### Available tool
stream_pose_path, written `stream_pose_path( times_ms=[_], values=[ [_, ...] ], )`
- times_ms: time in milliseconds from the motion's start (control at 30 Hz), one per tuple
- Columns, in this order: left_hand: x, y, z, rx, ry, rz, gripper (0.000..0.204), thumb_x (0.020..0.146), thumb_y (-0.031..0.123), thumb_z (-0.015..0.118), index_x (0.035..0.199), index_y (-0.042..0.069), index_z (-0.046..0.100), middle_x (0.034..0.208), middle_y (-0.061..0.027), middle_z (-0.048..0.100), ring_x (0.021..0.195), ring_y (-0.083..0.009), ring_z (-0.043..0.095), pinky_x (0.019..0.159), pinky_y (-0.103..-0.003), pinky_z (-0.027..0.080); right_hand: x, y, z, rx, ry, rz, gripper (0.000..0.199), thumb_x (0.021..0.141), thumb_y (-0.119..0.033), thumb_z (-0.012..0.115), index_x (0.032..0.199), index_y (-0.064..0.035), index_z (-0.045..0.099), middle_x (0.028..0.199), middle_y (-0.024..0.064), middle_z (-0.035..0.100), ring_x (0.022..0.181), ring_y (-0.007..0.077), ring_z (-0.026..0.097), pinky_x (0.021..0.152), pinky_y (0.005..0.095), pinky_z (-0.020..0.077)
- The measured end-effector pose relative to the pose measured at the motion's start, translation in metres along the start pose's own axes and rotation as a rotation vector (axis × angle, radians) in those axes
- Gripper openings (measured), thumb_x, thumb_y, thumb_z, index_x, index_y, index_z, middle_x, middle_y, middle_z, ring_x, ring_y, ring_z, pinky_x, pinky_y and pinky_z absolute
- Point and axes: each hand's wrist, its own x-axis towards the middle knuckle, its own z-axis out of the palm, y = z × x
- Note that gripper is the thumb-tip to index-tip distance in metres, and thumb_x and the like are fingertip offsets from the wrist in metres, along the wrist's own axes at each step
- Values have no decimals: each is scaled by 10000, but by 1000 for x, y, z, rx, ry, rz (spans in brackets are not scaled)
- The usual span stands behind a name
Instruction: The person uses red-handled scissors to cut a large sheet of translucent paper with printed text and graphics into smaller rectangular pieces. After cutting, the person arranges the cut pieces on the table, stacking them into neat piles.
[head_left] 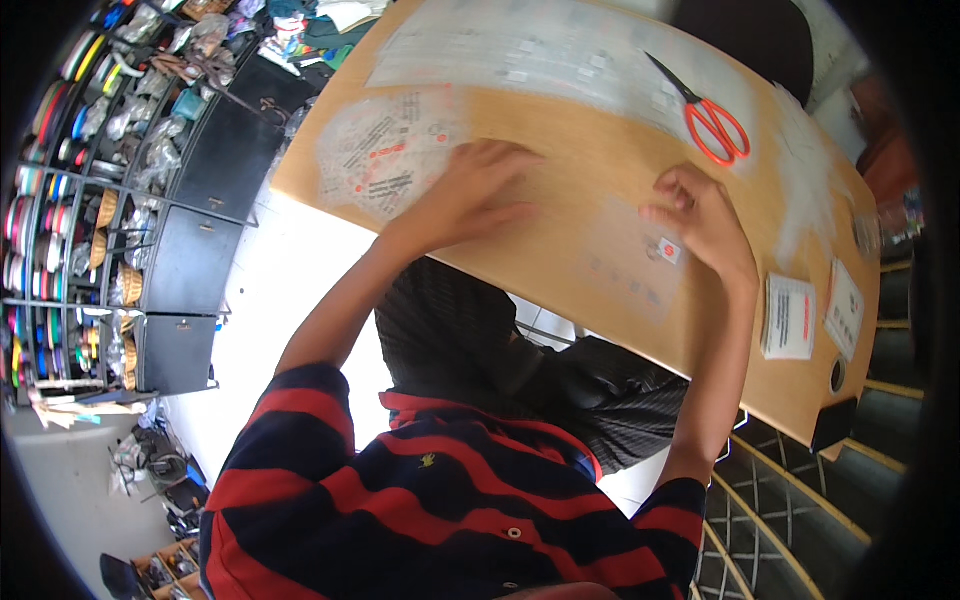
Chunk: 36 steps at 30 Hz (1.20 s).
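Observation:
My left hand hovers over the desk with its fingers stretched out and nothing in it. Beside it, on the left, lies a pile of clear plastic bags with red and black print. My right hand has loosely bent fingers, the thumb apart from them, and no held thing shows. Just below those fingers a clear plastic bag rests flat near the front edge. On it sits a small white sticker with a red mark. Scissors with orange handles lie beyond my right hand, blades pointing away.
Clear plastic sheets or bags spread along the far side of the wooden desk. At the right are a stack of white cards and another printed stack. A dark chair stands behind; shelves of ribbon rolls line the left.

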Motion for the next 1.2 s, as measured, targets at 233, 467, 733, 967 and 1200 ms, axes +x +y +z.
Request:
stream_pose_path(
  times_ms=[233,467,733,967,1200],
  values=[
    [-101,-67,-54,217,-6,-380,575,811,273,769,1315,113,544,1425,-133,478,1326,-328,427,1136,-480,291,-12,-10,7,-224,-137,77,494,629,-67,797,1077,-64,589,1059,85,537,1070,292,504,919,394,418],
    [-123,-45,-50,320,-85,-371,525,803,324,774,1255,127,593,1395,-111,520,1333,-305,440,1140,-564,264,-14,3,-5,-156,-137,132,503,665,43,735,1136,-88,614,1074,71,544,1101,283,501,978,382,412],
    [-124,-41,-38,365,1,-353,371,825,245,711,1168,115,654,1283,-107,614,1237,-291,533,1137,-600,246,-13,6,-5,-126,-142,132,491,663,18,748,1128,-70,617,1059,72,541,1105,283,501,974,372,412],
    [-103,-22,-34,413,16,-453,322,827,260,711,1091,80,672,1121,-135,650,1119,-311,581,1138,-612,232,-13,9,-4,-136,-112,112,470,675,40,737,1120,-69,632,1040,77,546,1068,282,528,948,363,433],
    [-96,-29,-29,402,14,-374,354,855,335,712,1084,71,657,1213,-179,610,1205,-354,549,1129,-619,247,-15,16,-14,-60,-139,140,392,709,30,726,1082,-70,656,1017,80,548,1046,268,522,923,358,431]
  ],
)
